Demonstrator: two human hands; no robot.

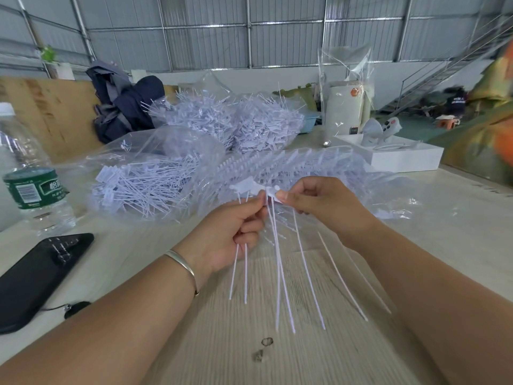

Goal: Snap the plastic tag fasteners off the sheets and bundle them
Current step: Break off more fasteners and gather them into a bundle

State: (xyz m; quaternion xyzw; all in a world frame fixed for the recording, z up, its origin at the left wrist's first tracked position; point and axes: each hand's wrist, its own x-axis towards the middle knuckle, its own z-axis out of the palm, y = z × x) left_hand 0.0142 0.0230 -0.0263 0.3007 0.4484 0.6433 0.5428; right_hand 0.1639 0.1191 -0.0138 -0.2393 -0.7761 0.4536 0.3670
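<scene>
Tag fasteners (273, 245) held above the wooden table (277, 357).

Two stems are gripped in the curled left hand (233, 232); a head is pinched by the right hand (324, 204). Bagged fasteners (144, 187) are piled behind.

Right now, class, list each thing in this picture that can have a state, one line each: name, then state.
left hand: curled, gripping two fastener stems.
right hand: pinching the fastener heads.
tag fasteners: held up over the table, stems hanging down.
water bottle: upright; cap out of view.
phone: lying flat, screen dark.
clear bag of fasteners: lying on its side.
white box: open, lid off.
</scene>
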